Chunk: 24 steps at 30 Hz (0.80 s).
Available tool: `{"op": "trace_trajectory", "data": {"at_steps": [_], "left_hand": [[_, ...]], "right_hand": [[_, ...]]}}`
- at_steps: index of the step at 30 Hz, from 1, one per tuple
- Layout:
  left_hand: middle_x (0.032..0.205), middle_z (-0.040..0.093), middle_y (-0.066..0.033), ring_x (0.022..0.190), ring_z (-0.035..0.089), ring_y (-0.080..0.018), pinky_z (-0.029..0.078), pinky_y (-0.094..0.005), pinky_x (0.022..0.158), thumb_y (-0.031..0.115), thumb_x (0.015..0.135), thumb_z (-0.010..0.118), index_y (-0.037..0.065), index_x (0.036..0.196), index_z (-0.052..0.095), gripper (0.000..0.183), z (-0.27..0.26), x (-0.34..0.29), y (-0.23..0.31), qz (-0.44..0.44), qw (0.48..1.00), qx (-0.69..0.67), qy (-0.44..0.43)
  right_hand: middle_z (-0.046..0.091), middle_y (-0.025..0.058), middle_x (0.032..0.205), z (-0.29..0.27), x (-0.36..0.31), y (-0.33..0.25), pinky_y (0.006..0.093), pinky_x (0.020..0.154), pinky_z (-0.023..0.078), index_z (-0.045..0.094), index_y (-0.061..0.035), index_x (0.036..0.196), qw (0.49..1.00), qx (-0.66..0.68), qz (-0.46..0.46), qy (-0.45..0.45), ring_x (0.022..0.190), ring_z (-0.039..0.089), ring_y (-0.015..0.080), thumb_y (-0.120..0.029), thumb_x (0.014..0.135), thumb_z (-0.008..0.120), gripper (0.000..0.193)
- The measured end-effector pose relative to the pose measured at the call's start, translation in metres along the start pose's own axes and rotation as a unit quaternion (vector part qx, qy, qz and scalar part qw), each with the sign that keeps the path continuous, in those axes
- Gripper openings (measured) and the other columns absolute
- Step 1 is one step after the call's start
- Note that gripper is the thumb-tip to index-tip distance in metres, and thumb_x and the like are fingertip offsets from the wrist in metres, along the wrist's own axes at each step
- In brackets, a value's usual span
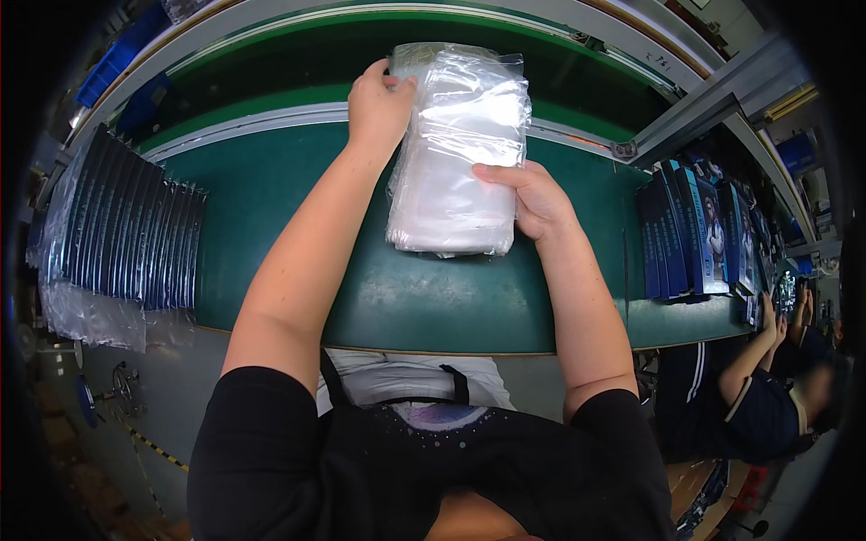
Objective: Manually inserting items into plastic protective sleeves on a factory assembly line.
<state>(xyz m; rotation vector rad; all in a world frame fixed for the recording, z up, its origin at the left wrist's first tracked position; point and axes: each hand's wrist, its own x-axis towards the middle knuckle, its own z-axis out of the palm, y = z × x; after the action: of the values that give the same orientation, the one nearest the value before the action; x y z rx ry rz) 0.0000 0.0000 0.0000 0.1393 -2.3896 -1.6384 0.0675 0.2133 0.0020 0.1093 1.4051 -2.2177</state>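
Between my hands is a thick stack of clear plastic bags (460, 194), its shiny film creased at the top and right edge. My right hand (534, 197) grips the stack's right side, thumb lying across the top face and the other fingers hidden beneath or behind it. At the upper left edge of the stack, my left hand (381, 106) has its fingers bent against the film. Whether it pinches a bag there cannot be made out. Below the stack is the green tabletop (424, 311).
On the left stands a row of dark boxes (126, 221) wrapped in clear film. More dark blue boxes (690, 234) stand upright at the right. A green conveyor (298, 81) with a metal rail runs along the back. Co-workers (767, 388) are at the far right.
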Motion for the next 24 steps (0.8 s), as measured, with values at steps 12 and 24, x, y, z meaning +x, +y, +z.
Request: {"op": "trace_trajectory", "data": {"at_steps": [12,24], "left_hand": [[0.153,0.021,-0.0157,0.141,0.018,-0.0354,0.014,-0.0508,0.114,0.048,0.084,0.060,0.012,0.143,0.036,0.073,-0.018,-0.131,0.003,0.390,0.830,0.304,-0.257],[0.147,0.030,-0.0185,0.137,0.026,-0.0367,0.019,-0.0529,0.111,0.047,0.086,0.058,0.009,0.137,0.043,0.066,-0.016,-0.138,-0.007,0.378,0.842,0.310,-0.227]], "right_hand": [[0.065,0.0207,0.103,0.009,0.005,-0.004,0.0352,0.081,0.052,0.058,0.0097,0.109,0.969,-0.212,-0.083,0.091,0.092,0.066,0.0271,-0.004,0.071,0.072,0.042],[0.063,0.0138,0.103,-0.002,-0.001,-0.081,0.0317,0.083,0.047,0.051,0.0077,0.124,0.824,-0.508,-0.179,0.177,0.102,0.058,0.0215,-0.030,0.080,0.070,0.061]]}}
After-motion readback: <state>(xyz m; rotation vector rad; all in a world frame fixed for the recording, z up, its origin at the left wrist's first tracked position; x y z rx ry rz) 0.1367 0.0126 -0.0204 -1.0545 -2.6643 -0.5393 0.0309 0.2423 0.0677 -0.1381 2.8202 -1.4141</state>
